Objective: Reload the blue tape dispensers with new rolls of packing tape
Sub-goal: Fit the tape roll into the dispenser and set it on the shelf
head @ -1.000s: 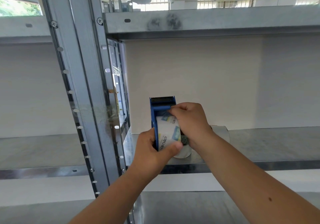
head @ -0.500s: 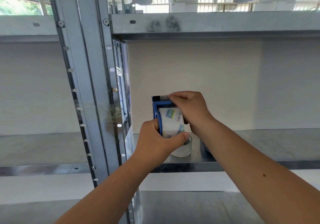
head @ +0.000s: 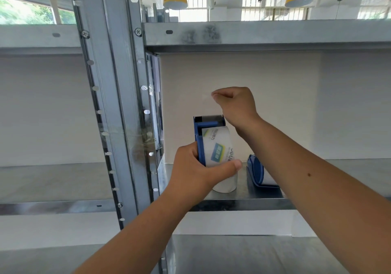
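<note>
My left hand (head: 197, 169) grips a blue tape dispenser (head: 201, 138) with a clear tape roll (head: 218, 146) seated in it, thumb pressed on the roll's lower edge. The dispenser's toothed blade (head: 209, 117) points up. My right hand (head: 234, 104) is raised above the blade, fingers curled, pinching the free end of the clear tape (head: 208, 97), which stretches up from the dispenser. A second blue dispenser (head: 257, 173) lies on the metal shelf (head: 338, 180) behind my right forearm. A white tape roll (head: 225, 186) stands on the shelf below my left hand, partly hidden.
A grey steel upright (head: 110, 104) with holes stands close at the left. Another steel shelf (head: 254, 34) runs overhead, and a lower one (head: 232, 254) lies beneath my arms. A white wall backs the shelf bay.
My right hand has left the roll and risen above the blade, drawing the tape end upward. The dispenser has shifted slightly right in my left hand's grip.
</note>
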The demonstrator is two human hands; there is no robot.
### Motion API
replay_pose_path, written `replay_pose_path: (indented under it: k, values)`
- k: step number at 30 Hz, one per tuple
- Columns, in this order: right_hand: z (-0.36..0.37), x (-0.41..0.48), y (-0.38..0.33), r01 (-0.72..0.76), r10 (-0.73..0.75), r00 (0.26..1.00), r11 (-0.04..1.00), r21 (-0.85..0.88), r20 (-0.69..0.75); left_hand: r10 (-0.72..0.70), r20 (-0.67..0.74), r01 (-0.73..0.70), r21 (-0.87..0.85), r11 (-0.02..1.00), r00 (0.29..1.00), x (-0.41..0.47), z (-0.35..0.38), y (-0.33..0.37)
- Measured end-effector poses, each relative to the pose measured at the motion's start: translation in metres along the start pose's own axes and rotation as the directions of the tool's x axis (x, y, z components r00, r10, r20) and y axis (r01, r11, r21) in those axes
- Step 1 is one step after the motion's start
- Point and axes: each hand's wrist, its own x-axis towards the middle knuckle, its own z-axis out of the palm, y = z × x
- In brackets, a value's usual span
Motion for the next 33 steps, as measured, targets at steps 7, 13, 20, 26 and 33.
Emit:
replay_pose_path:
  k: [7, 13, 20, 26, 33]
  values:
    - [0.008, 0.017, -0.003, -0.114, 0.114, 0.993, 0.994, -0.004, 0.013, -0.050, -0.029, 0.048, -0.056, 0.997, 0.998, -0.002, 0.000, 0.001]
    - [0.009, 0.011, -0.005, -0.252, 0.249, 0.966, 0.967, 0.040, 0.063, -0.116, 0.051, 0.120, -0.086, 0.989, 0.992, -0.002, 0.000, -0.002]
    - [0.010, 0.017, -0.003, -0.294, 0.293, 0.956, 0.955, 0.042, 0.025, -0.087, 0.151, 0.100, -0.081, 0.992, 0.985, -0.005, -0.001, -0.006]
    - [0.006, 0.018, 0.005, -0.344, 0.344, 0.939, 0.937, 0.050, 0.018, -0.031, 0.133, 0.045, -0.103, 0.994, 0.991, -0.002, -0.007, -0.004]
    - [0.002, 0.001, 0.015, -0.533, 0.532, 0.845, 0.823, 0.196, 0.065, 0.000, 0.096, 0.016, -0.173, 0.985, 0.995, 0.000, -0.015, 0.004]
